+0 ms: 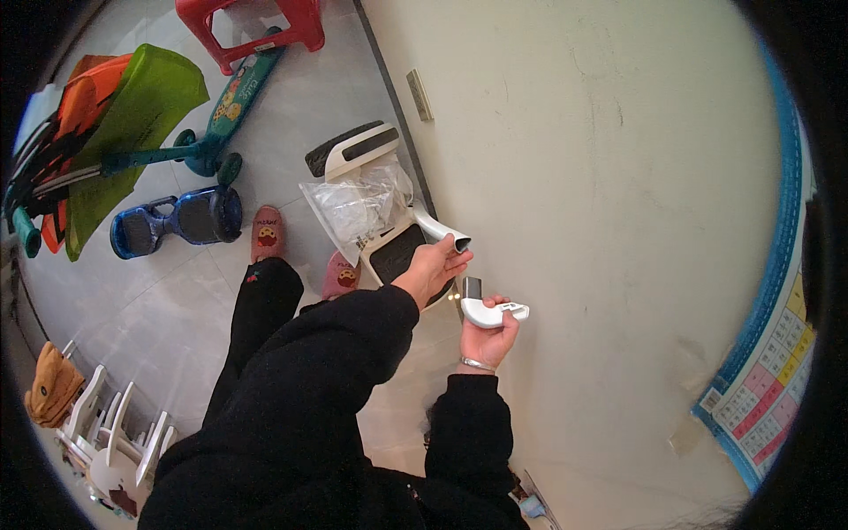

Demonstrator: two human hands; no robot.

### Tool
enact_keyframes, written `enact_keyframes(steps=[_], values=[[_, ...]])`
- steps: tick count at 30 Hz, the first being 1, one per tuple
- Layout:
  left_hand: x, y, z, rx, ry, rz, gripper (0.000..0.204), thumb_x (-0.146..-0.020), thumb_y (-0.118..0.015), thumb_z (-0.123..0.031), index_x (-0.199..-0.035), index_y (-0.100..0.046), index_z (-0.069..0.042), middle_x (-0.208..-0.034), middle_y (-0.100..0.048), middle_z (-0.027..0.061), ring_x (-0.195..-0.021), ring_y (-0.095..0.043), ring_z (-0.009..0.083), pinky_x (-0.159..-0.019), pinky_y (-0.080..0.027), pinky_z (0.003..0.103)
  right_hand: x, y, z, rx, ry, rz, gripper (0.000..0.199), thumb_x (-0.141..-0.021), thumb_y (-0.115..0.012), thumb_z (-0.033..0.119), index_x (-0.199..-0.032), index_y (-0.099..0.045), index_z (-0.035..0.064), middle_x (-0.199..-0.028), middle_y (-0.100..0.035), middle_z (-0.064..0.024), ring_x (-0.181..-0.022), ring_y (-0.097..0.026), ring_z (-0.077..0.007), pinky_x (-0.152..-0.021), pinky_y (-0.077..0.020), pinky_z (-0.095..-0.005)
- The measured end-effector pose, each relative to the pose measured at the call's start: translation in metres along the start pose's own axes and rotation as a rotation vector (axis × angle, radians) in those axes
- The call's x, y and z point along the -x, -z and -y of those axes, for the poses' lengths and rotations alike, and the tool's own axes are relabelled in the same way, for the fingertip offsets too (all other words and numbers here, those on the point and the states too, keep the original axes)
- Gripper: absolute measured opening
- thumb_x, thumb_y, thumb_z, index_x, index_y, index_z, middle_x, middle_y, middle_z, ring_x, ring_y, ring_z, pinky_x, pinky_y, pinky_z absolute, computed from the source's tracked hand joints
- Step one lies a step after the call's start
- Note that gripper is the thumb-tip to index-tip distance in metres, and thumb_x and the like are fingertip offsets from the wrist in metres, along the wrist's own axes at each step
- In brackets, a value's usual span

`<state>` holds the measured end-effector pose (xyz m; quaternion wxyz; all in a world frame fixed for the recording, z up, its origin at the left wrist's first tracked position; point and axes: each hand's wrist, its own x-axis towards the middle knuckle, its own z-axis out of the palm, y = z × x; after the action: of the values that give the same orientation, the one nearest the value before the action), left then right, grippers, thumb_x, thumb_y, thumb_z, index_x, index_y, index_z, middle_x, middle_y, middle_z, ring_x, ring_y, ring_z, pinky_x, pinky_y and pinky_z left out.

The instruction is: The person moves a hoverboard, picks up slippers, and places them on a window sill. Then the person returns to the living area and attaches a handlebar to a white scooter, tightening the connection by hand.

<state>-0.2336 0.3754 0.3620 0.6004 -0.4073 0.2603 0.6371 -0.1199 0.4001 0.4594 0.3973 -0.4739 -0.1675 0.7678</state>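
Observation:
My left hand (430, 268) grips a white curved tube (435, 223) near its open, dark end. The tube rises beside a white self-balancing scooter (396, 256) with black foot pads; its lower joint is hidden. In my right hand (491, 344) is a white curved handle piece (480, 311), with a grey rectangular plug pointing up from it and a small loop-like part at its right. The plug stands a short way from the tube's open end, not touching it. A clear plastic bag (360, 205) covers the middle of the scooter.
A bare pale wall (601, 221) runs close on the right, with a blue-edged chart (760, 397). To the left are a blue hoverboard (177, 223), a green kick scooter (216, 132), umbrellas (132, 132) and a red stool (309, 22). A white rack (115, 424) stands lower left.

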Motion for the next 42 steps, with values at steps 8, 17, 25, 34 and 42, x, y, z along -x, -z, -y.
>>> enact_keyframes(steps=[8,17,25,34,42], values=[[0.010,0.007,-0.013,0.037,0.050,-0.057,0.014,-0.089,-0.050,-0.016,-0.090,-0.049,-0.002,-0.085,-0.053,0.0092,-0.086,-0.062,0.0257,-0.080,-0.048,0.039,-0.015,0.002,-0.001,0.123,-0.011,-0.028,0.028,-0.072,-0.053,0.006,-0.099,-0.049,0.0049,-0.093,-0.052,-0.0087,-0.082,-0.051,-0.0215,-0.083,-0.0424,-0.0372],[0.016,0.019,-0.017,0.002,0.089,-0.026,0.015,-0.089,-0.050,-0.016,-0.093,-0.051,-0.002,-0.091,-0.056,0.0112,-0.089,-0.061,0.0254,-0.085,-0.047,0.040,-0.025,-0.011,-0.006,0.253,-0.027,-0.020,0.033,-0.071,-0.052,0.003,-0.103,-0.047,0.0048,-0.094,-0.053,-0.0098,-0.081,-0.052,-0.0214,-0.082,-0.0433,-0.0366],[0.009,0.039,-0.013,-0.025,0.102,0.052,0.019,-0.090,-0.048,-0.018,-0.096,-0.054,-0.001,-0.090,-0.061,0.0121,-0.091,-0.060,0.0276,-0.090,-0.043,0.042,-0.029,-0.023,-0.012,0.441,-0.015,0.068,0.032,-0.070,-0.054,0.002,-0.101,-0.048,0.0042,-0.093,-0.051,-0.0091,-0.081,-0.052,-0.0207,-0.079,-0.0451,-0.0348],[0.011,0.041,-0.013,-0.075,0.106,0.036,0.025,-0.091,-0.047,-0.018,-0.104,-0.052,0.002,-0.099,-0.062,0.0151,-0.098,-0.058,0.0290,-0.093,-0.042,0.044,-0.034,-0.032,-0.019,0.527,-0.031,0.069,0.031,-0.071,-0.053,0.001,-0.101,-0.047,0.0041,-0.093,-0.050,-0.0091,-0.080,-0.053,-0.0206,-0.077,-0.0456,-0.0340],[0.021,0.039,-0.018,-0.107,0.109,0.034,0.025,-0.090,-0.048,-0.019,-0.104,-0.053,0.002,-0.099,-0.062,0.0137,-0.094,-0.060,0.0260,-0.090,-0.044,0.041,-0.041,-0.046,-0.025,0.595,-0.046,0.020,0.030,-0.072,-0.053,-0.001,-0.101,-0.045,0.0021,-0.089,-0.053,-0.0087,-0.075,-0.055,-0.0183,-0.073,-0.0480,-0.0324]])
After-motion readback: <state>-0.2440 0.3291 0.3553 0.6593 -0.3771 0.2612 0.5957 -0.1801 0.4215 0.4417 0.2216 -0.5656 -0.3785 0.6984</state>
